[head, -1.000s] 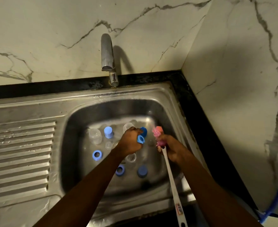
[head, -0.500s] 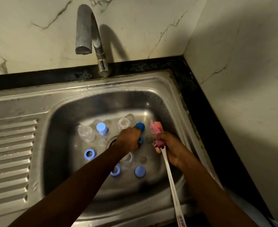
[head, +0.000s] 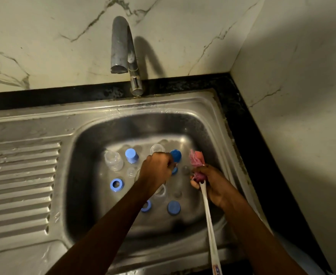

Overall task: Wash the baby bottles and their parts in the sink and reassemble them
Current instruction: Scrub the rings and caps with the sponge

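Left hand [head: 155, 171] clenched round small blue part [head: 174, 170] over sink [head: 87, 139] | right hand [head: 214, 185] grasps pink-headed bottle brush [head: 206, 211] | clear bottle [head: 113, 160], blue caps [head: 173, 208] on basin floor

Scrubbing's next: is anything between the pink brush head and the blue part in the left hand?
Nothing visible: only open space separates the brush head from the blue part that the left hand holds.
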